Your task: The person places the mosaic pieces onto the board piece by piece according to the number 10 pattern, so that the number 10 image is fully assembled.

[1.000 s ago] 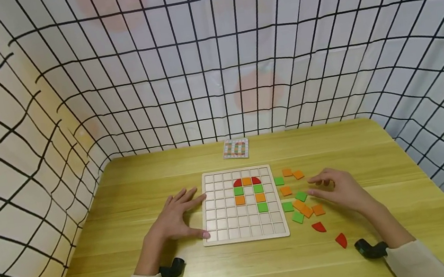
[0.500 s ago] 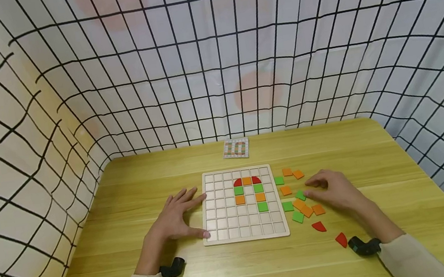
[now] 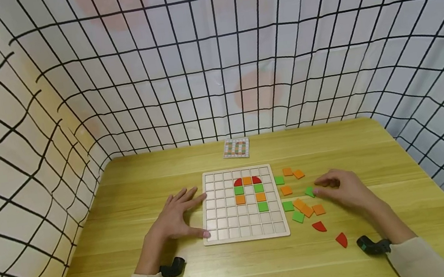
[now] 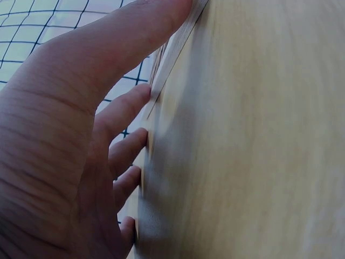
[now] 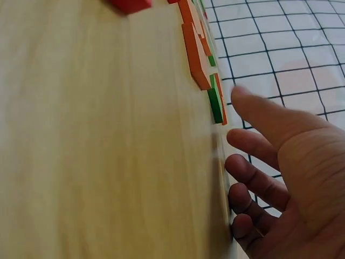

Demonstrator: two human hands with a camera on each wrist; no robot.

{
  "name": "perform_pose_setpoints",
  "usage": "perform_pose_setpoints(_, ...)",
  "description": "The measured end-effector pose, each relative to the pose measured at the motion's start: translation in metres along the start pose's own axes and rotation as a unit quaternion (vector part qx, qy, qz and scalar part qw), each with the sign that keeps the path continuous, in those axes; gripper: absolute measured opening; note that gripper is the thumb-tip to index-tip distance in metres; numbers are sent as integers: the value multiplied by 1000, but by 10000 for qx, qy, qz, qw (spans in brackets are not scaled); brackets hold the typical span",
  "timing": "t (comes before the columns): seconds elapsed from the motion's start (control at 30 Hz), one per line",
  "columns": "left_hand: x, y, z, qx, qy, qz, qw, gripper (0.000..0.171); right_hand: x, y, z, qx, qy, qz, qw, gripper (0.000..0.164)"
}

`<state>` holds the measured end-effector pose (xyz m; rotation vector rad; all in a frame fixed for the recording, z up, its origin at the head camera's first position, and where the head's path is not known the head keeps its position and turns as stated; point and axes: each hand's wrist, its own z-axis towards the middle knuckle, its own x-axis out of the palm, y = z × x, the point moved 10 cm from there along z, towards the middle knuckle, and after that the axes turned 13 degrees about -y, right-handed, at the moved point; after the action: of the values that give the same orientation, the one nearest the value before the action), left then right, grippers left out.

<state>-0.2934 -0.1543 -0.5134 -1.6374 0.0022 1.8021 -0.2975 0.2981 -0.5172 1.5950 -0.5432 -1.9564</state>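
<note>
While the head view shows the other loose tiles (image 3: 302, 208) lying as they were, one green tile (image 3: 309, 191) has shifted toward 3 o'clock along with the right hand (image 3: 344, 191), whose thumb meets it. It now lies clear of its neighbours, off the 3 o'clock side of the board (image 3: 223, 225), which suggests a piece being picked out; the eight pieces already in the grid are unchanged. At 9 o'clock the left hand (image 3: 172, 220) keeps its fingers spread, thumb on the board's 7 o'clock corner, seemingly steadying it. The left wrist view agrees: fingers splayed, thumb against the edge. In the right wrist view, thumb and fingers look apart; whether they grip the tile, I cannot tell.
</note>
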Motion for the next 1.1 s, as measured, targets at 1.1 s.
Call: perform_pose_setpoints(1.1,1,1,0,-47,46,-24,10000,109,-3,31,2,-951,-138,-161,9952,26)
